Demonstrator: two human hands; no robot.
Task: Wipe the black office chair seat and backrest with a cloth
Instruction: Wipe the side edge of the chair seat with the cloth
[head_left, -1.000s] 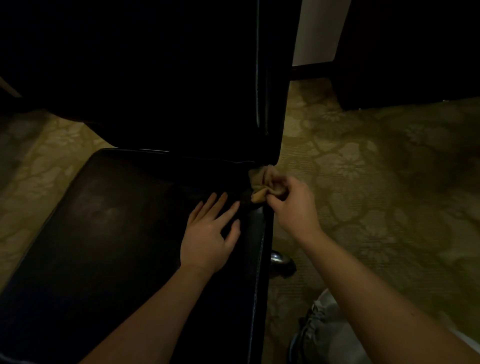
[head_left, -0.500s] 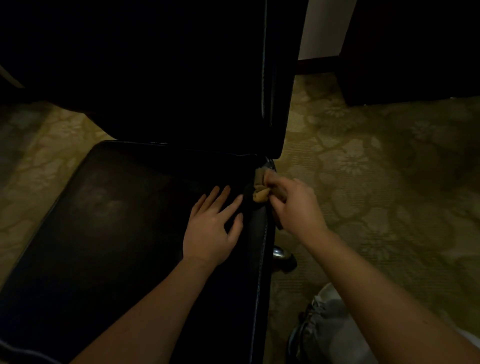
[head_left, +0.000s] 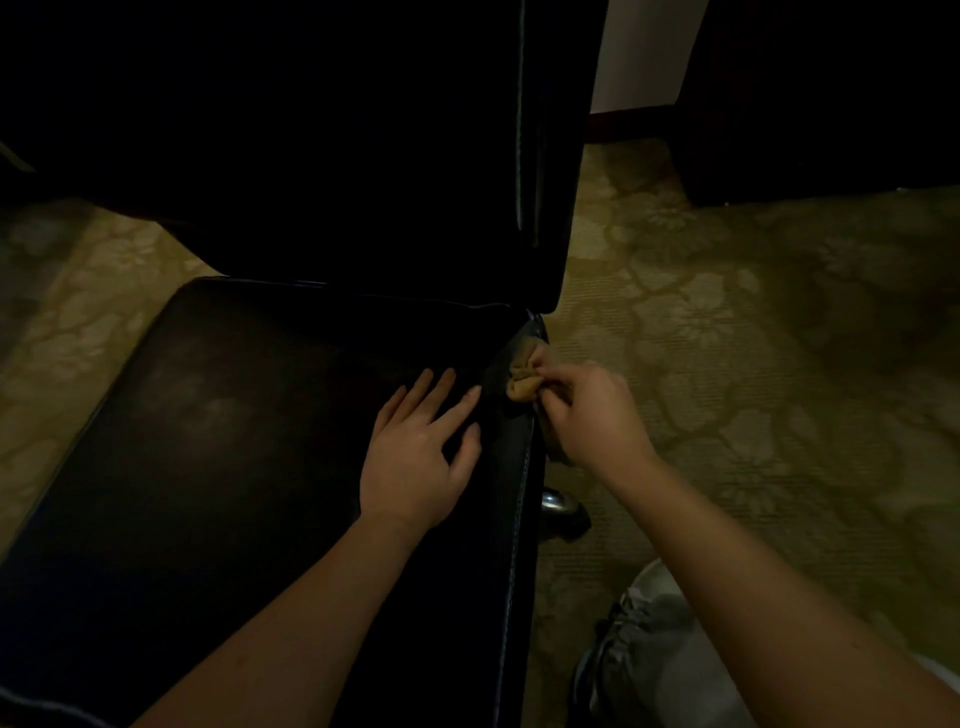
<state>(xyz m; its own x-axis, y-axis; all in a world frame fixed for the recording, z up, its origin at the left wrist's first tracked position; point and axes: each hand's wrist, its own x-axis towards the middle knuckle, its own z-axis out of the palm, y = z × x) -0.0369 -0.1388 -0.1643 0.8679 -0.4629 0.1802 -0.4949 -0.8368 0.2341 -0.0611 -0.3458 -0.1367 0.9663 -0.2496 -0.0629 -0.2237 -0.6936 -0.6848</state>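
My left hand (head_left: 415, 457) lies flat, fingers spread, on the smooth black leather seat (head_left: 218, 467) near its right edge. My right hand (head_left: 587, 415) pinches the crumpled tan cloth (head_left: 522, 382) against the seat's rear right corner, below the upright black backrest (head_left: 337, 156); patterned carpet (head_left: 727, 338) lies open beyond that edge.

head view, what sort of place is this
Likely a dim hotel room or office: patterned beige floral carpet, a black leather office chair seat, and dark furniture beside a white wall.
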